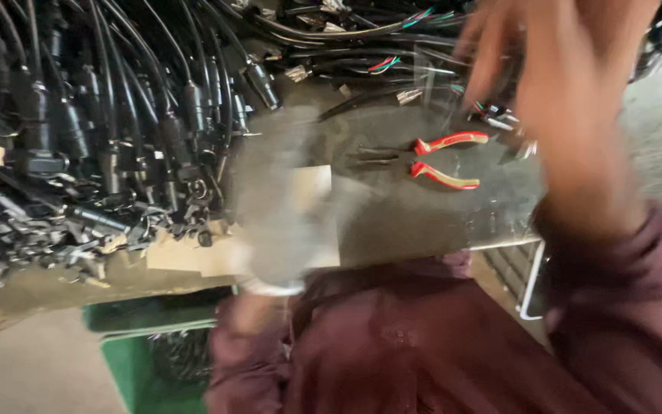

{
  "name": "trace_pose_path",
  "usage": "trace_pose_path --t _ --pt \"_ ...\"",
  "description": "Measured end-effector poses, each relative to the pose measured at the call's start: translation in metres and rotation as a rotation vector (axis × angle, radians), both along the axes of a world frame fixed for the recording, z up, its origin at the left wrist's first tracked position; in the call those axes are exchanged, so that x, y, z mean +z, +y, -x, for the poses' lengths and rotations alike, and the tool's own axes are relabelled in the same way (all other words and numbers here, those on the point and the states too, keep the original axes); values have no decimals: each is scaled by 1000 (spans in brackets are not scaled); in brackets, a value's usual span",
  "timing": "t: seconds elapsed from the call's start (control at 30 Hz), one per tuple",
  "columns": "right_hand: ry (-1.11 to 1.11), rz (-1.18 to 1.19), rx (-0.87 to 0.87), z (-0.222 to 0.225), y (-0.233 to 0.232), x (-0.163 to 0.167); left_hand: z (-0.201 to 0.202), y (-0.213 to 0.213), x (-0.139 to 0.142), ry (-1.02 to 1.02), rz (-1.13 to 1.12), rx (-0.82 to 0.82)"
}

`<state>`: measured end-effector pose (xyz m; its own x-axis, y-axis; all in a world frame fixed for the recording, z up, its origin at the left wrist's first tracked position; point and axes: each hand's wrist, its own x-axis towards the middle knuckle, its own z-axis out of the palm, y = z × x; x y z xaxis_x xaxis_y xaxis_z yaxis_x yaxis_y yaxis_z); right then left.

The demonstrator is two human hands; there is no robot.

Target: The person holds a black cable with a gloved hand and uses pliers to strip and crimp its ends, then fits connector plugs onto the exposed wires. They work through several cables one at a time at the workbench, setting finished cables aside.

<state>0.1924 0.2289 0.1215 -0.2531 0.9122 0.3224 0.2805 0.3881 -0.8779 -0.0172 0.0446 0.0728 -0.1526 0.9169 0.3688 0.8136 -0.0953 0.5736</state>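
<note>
The right hand (553, 84) is raised over the far right of the worktop (423, 215), a dull grey metal sheet, but it is too blurred to tell whether its grip is closed or loose. The left hand (285, 207) is a pale smear near the front edge, and its grip is equally unreadable. Between them, near the middle, pliers (430, 159) with glossy red handles lie flat. A tangled heap of black rubbery cables (101, 130) covers the left side.
</note>
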Motion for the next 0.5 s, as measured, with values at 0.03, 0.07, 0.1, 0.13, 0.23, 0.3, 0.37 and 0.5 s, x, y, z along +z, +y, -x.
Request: trace_pose_path --t 0.03,0.07,0.1,0.13,0.23,0.3,0.37,0.5 --pt "60 50 153 2 -29 5 -25 6 -10 -318 39 -65" --pt "65 79 290 4 -50 6 -44 10 -17 -639 79 -133" --pt "84 121 351 5 -69 0 -58 13 -24 -727 181 -201" --pt "164 186 325 6 -81 -8 -68 14 -29 -808 286 -273" --pt "691 468 210 5 -94 -27 -73 10 -40 -728 153 -301" --pt "1028 582 292 10 -98 -27 -66 5 -45 -874 113 -290" --pt "857 592 274 18 -108 -19 -55 3 -49 -1340 286 -289" --pt "362 231 801 15 -138 -14 -44 15 -43 -1269 532 -582"
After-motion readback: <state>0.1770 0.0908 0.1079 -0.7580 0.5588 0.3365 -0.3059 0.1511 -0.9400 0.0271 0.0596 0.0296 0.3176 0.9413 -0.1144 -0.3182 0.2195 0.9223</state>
